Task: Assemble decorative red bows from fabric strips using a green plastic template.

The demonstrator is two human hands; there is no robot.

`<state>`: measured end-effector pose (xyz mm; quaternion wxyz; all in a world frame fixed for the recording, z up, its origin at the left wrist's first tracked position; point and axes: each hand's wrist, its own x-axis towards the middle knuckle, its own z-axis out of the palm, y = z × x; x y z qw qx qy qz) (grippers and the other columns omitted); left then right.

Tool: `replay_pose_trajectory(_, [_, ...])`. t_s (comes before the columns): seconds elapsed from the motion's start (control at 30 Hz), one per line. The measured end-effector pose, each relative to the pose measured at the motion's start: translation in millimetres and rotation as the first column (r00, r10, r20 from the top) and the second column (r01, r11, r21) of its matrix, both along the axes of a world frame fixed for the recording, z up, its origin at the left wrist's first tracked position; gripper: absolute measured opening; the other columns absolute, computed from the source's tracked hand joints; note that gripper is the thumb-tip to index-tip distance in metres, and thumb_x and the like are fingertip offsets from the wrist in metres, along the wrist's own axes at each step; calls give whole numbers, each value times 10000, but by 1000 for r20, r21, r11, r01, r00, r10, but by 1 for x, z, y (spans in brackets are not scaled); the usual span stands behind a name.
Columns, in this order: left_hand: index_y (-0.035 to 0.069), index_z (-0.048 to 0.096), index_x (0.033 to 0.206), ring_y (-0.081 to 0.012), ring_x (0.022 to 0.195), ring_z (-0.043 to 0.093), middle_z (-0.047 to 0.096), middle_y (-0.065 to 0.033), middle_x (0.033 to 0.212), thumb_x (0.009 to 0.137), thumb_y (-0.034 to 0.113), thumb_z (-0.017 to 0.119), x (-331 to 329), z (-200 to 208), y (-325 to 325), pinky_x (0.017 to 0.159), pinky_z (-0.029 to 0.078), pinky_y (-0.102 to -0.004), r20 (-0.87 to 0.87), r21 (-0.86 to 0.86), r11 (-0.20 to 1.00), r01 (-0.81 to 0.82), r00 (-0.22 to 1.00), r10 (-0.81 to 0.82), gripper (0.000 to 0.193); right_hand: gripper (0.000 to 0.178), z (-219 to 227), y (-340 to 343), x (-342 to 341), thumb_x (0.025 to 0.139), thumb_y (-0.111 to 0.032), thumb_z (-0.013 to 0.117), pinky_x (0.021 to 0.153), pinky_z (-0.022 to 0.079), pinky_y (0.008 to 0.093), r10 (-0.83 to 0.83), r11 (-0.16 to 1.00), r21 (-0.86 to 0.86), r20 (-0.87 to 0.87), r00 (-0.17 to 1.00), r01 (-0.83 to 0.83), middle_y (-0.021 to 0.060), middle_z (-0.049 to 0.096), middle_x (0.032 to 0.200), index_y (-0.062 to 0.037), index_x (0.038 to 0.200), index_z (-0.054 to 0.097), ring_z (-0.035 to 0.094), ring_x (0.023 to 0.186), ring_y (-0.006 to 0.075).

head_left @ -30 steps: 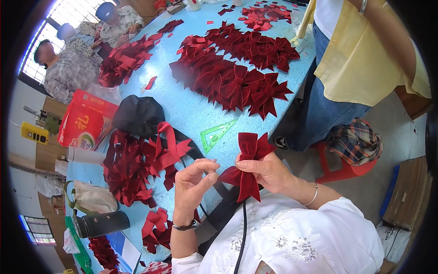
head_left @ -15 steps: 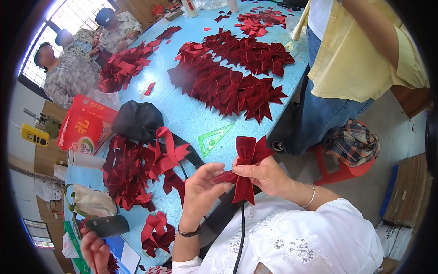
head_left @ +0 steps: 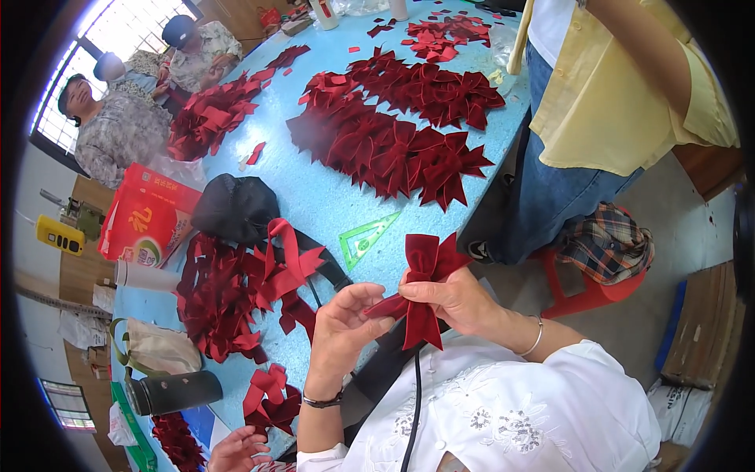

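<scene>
A dark red velvet bow is held up before my chest. My right hand pinches it near its middle, thumb on top. My left hand has its thumb and fingers closed about the bow's left-hand tip, the fingers partly curled. Beyond my hands, a green set square lies on the blue table. Left of my left hand is a heap of red velvet ribbon pieces, with loose ribbon loops at its right side.
Rows of finished bows fill the table's middle. A black bag, red gift bag and dark bottle stand left. Another person's hand is at lower left. A person in a yellow shirt stands right, by a red stool.
My hands and the bow stay almost still. At lower left, the other person's hand has moved right and down, away from the bottle, uncovering a dark red pile.
</scene>
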<state>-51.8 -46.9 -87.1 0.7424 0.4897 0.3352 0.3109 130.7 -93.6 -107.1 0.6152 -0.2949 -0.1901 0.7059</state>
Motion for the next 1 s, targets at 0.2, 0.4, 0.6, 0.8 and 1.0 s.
replay_pose_trajectory(0.2, [-18, 542, 1084, -116, 889, 576, 593, -56, 967, 719, -101, 655, -7, -4, 4, 763, 489, -236, -59, 19, 998, 62, 996, -61, 391, 163, -5, -1, -1, 804, -41, 649, 671, 469, 230, 22, 1000, 1, 54, 998, -22, 32, 594, 845, -33, 937, 553, 578, 780, 91])
replay_pose_trajectory(0.4, [-30, 537, 1105, -131, 931, 578, 596, -70, 1009, 706, -102, 665, -12, 1, 9, 791, 486, -242, -101, 8, 992, 124, 987, -122, 425, 162, -11, 0, -3, 805, -69, 662, 669, 464, 232, 36, 996, 68, 353, 935, -65, 26, 597, 851, -26, 928, 566, 567, 775, 88])
replay_pose_trajectory(0.6, [-24, 523, 1156, -126, 901, 593, 620, -62, 989, 720, -63, 681, 0, 11, 9, 787, 485, -247, -106, 249, 956, 153, 986, -130, 466, 175, -10, -3, -9, 851, -147, 635, 672, 464, 239, -25, 982, 168, 556, 831, -82, 30, 607, 859, -13, 946, 574, 569, 787, 95])
replay_pose_trajectory(0.8, [-34, 565, 1114, -112, 806, 607, 651, -60, 917, 739, -24, 693, 13, 5, 6, 737, 496, -238, -200, 149, 983, 107, 977, -76, 397, 237, -6, -7, -8, 906, -216, 562, 666, 472, 240, 56, 977, 148, 515, 855, -153, 40, 611, 871, 4, 994, 570, 581, 788, 100])
replay_pose_trajectory(1.0, [-36, 601, 1076, -94, 797, 595, 654, -57, 928, 757, -19, 682, 5, 4, 7, 732, 488, -226, -212, 146, 984, 106, 975, -73, 330, 206, -3, -9, 7, 871, -180, 599, 642, 461, 218, 284, 952, -13, 415, 864, -306, 40, 609, 838, 2, 966, 585, 570, 791, 84])
